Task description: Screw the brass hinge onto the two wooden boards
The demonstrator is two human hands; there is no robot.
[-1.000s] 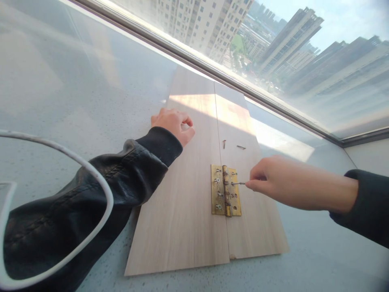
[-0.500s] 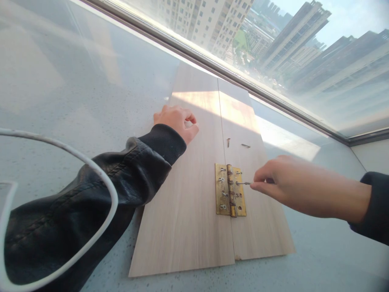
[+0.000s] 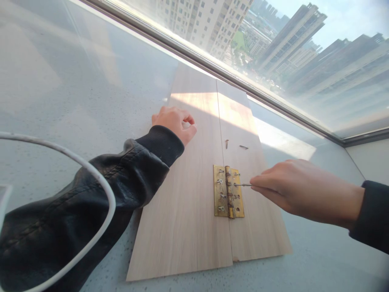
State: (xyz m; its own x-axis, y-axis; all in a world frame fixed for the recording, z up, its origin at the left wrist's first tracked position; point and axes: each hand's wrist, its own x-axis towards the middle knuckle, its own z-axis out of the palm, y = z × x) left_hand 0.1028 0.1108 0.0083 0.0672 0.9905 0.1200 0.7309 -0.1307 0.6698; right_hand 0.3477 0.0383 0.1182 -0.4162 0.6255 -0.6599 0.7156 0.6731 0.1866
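Brass hinge (image 3: 230, 192) lies flat across the seam between two pale wood boards, knuckle along the joint, one leaf on the left board (image 3: 179, 231) and one on the right board (image 3: 258, 231). Left leaf: four screws standing proud in it. Right leaf: screw (image 3: 237, 174) at the top hole, bottom hole bare, third one down too small to read. Right hand (image 3: 288, 185) has a thin metal tool (image 3: 244, 185) pinched in the fingers, tip on the right leaf at the second hole down; handle end hidden in the grip. Left hand (image 3: 174, 121) rests on the left board, fingers curled, thumb near forefinger; can't tell if anything's in it. Two loose screws, one upright-ish in view (image 3: 226, 144), one sideways (image 3: 243, 147), lie on the right board beyond the hinge. White cable (image 3: 113, 202) loops across the left sleeve (image 3: 133, 178).
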